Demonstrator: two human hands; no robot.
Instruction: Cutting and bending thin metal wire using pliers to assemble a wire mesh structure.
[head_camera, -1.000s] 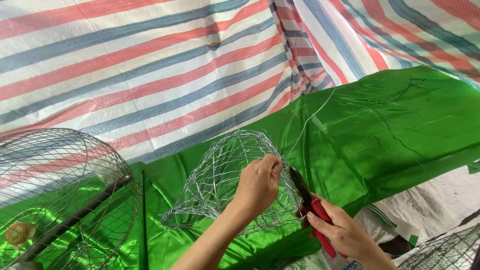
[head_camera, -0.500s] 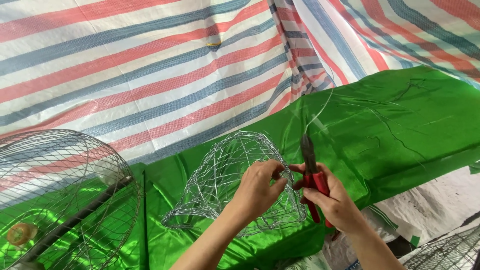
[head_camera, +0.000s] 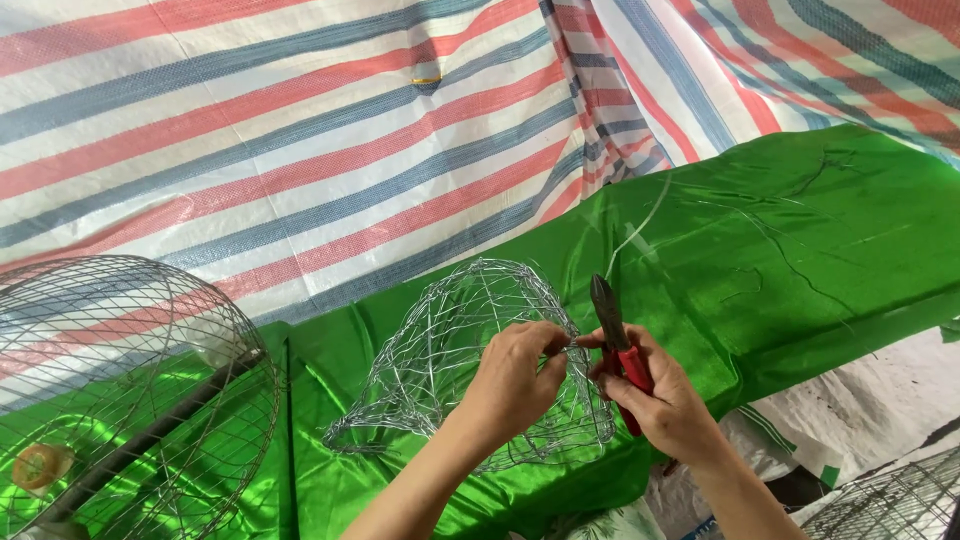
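Since a second ago your right hand raised the red-handled pliers upright; your left hand pinches the mostly woven wire basket, its edge unfinished.

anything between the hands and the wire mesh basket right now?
Nothing visible. The left hand already pinches the wire mesh basket at its right edge. The right hand grips red-handled pliers, jaws pointing up, beside that same spot, its fingertips meeting the left hand's there. Only green cloth lies beneath.
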